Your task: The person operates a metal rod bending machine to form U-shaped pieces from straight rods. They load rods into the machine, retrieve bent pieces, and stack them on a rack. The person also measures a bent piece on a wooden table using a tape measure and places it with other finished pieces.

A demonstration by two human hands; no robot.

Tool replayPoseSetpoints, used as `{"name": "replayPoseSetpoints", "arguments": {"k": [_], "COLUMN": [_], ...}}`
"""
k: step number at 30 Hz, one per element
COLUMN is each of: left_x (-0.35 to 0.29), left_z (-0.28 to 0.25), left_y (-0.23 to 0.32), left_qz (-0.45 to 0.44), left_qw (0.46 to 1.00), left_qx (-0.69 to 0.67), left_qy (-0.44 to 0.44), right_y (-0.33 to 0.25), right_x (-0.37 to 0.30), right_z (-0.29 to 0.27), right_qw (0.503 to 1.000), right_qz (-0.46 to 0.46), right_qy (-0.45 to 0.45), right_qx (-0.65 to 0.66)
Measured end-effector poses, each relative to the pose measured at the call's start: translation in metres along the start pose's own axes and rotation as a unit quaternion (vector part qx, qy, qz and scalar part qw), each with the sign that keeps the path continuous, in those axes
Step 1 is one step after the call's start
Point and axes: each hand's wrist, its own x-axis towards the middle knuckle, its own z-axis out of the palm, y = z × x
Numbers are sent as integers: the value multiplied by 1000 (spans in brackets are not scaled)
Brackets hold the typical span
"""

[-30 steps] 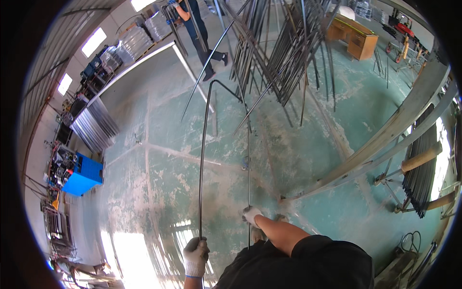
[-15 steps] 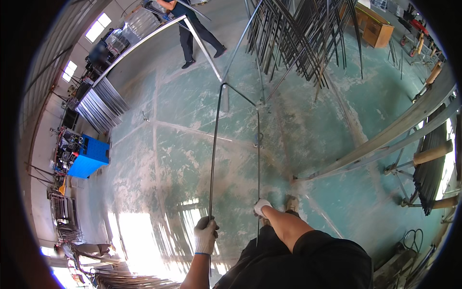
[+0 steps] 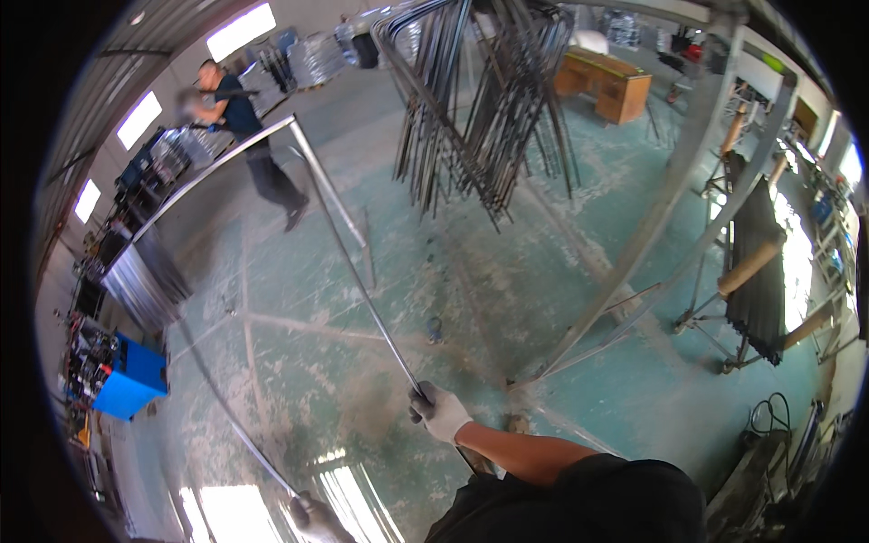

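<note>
White gloves (image 3: 447, 417) have grey fingers (image 3: 419, 404); clothing (image 3: 588, 502) is black.

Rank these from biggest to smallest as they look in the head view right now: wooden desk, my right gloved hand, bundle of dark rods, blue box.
1. Bundle of dark rods
2. Wooden desk and blue box: too alike to rank
3. Right gloved hand

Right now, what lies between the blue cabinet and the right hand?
In the head view, the rod in the left hand slants across between the blue cabinet and the right hand, with floor showing on either side of it.
</note>
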Motion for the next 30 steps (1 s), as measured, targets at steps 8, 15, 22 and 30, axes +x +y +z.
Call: {"name": "replayPoseSetpoints", "arguments": {"k": [8, 15, 22, 30], "left_x": [-98, -234, -338, -321], "left_z": [108, 237, 389, 583], "left_y": [147, 169, 170, 195], "left_qz": [135, 110, 85, 346], "left_qw": [958, 853, 850, 860], "left_qx": [-220, -222, -174, 154], "left_qy": [-121, -458, -489, -341], "right_y": [-245, -318, -324, -382], "right_x": [-134, -211, -190, -65], "right_z": [-73, -263, -430, -550], "right_qw": [905, 804, 788, 731], "right_qz": [-388, -485, -467, -389], "right_qy": [135, 312, 393, 449], "right_qx": [-109, -146, -81, -337]}}
